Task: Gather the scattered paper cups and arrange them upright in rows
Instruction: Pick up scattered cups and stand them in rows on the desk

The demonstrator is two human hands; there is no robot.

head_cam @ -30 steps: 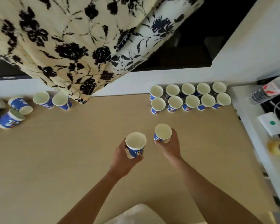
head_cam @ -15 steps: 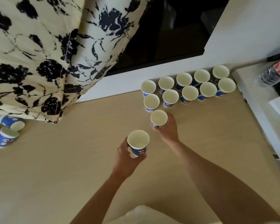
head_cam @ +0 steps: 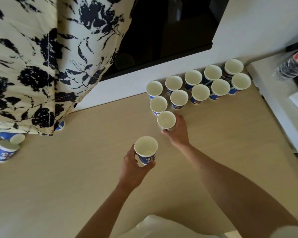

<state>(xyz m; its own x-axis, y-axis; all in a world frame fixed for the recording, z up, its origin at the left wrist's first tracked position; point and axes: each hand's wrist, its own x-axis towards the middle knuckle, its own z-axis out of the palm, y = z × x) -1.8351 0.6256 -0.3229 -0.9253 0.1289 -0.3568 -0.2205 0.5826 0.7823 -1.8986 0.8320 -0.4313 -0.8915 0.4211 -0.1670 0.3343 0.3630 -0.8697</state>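
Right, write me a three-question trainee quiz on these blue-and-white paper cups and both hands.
1. True or false: the left hand grips an upright blue-and-white paper cup.
2. The right hand holds a second paper cup where? A) just in front of the near row's left end; B) behind the far row; C) stacked inside the left hand's cup.
3. How many cups stand in the two rows by the white wall?

Key: 1 true; 2 A; 3 ten.
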